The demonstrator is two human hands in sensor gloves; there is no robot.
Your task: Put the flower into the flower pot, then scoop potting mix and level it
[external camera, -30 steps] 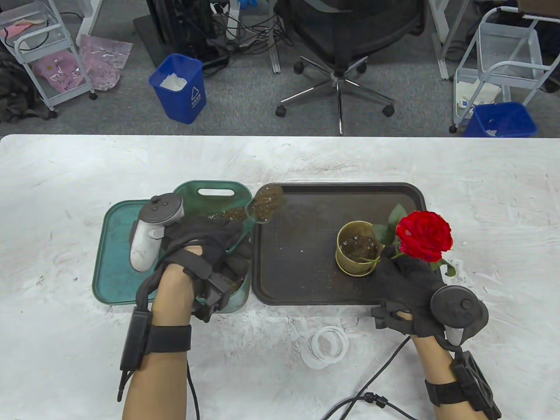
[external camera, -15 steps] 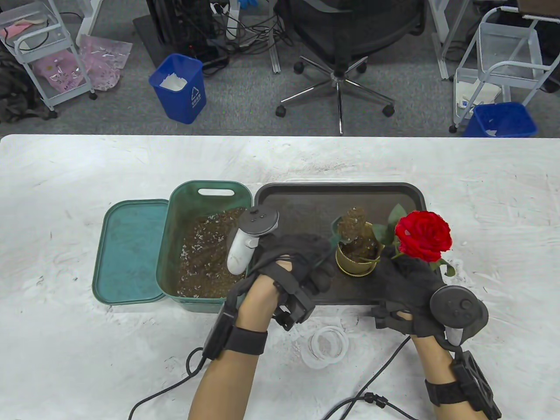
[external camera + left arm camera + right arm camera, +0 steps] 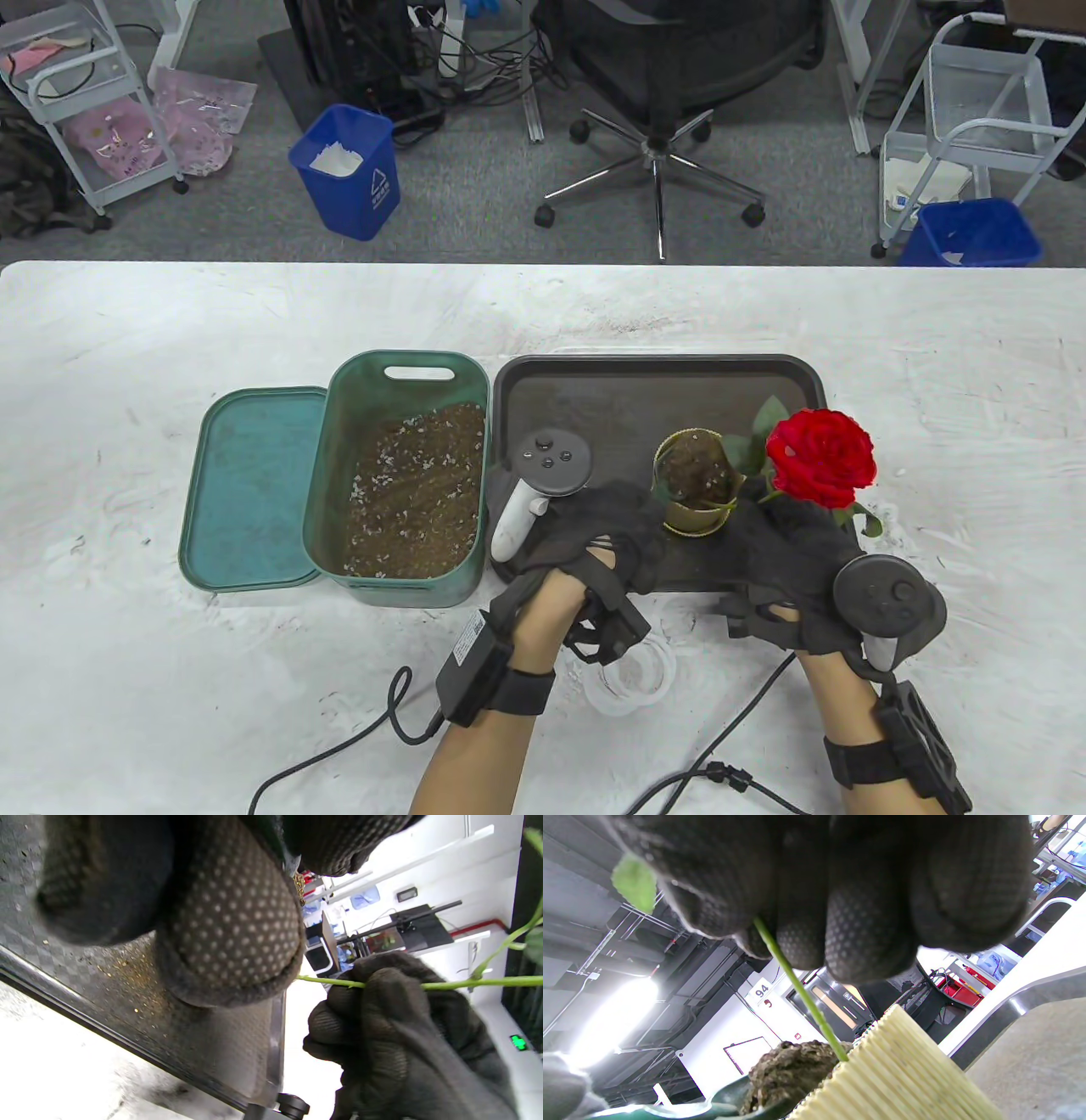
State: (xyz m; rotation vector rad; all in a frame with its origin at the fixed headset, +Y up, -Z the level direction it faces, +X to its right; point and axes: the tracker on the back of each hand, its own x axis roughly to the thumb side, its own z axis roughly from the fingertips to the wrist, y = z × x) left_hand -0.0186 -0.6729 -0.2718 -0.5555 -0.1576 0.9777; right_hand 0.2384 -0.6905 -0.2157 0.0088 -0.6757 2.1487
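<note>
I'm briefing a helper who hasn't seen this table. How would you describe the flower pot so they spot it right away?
Find the dark tray right of the green soil bin. On its near right part stands the flower pot, between the left hand and the right hand. It is the only small, ribbed, yellow-gold round container, with soil inside and a red rose leaning beside it.

Looking like an office or lab workspace: black swivel office chair (image 3: 657,102) standing on grey carpet, blue plastic waste bins (image 3: 348,170), white wire trolleys (image 3: 976,127), tangled cables (image 3: 458,59).
</note>
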